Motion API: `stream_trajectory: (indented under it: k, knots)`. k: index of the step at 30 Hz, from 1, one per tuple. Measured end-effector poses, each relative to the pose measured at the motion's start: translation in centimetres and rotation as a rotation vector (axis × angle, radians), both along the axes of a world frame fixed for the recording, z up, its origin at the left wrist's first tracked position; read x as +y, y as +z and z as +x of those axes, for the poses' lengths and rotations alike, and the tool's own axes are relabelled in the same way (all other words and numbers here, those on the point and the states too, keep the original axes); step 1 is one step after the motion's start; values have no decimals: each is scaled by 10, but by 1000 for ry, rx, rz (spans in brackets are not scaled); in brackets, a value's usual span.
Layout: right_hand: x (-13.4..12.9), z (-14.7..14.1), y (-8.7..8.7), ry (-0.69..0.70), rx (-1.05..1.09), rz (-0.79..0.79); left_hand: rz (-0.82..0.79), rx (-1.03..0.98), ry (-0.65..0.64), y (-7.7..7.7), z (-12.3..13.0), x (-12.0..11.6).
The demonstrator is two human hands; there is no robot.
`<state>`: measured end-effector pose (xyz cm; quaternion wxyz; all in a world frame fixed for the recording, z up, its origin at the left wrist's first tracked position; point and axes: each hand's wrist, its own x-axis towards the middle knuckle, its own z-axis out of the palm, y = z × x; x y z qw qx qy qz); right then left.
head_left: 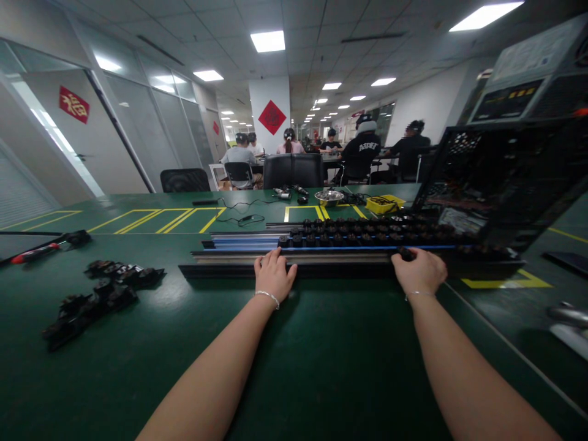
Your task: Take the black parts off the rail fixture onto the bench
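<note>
Long black rails (220,271) lie side by side across the green table in front of me. My left hand (274,274) rests over the nearest rail, fingers spread on its top edge and thumb apart. Further right, my right hand (421,271) pinches a small black part (405,253) at the rail's upper edge; most of this part is hidden by the fingers. Behind both hands, rows of small black knob-like parts (337,240) sit along the rails. Blue strips (248,244) run between the rails.
Loose clusters of black parts (98,303) lie at the left, near a red-tipped tool (34,252). An open computer case (500,184) stands at the right. A metal bowl (329,196), yellow tray (384,203) and cables are further back. Several people sit beyond.
</note>
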<state>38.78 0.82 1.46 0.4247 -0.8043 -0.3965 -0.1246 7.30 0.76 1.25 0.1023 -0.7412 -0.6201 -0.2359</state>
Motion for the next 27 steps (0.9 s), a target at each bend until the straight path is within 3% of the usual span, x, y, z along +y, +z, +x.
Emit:
stream_trajectory:
  k: [27]
  knots:
    - [5,-3,-5,64,-38,-39,73,-27,-8,-4,0,2]
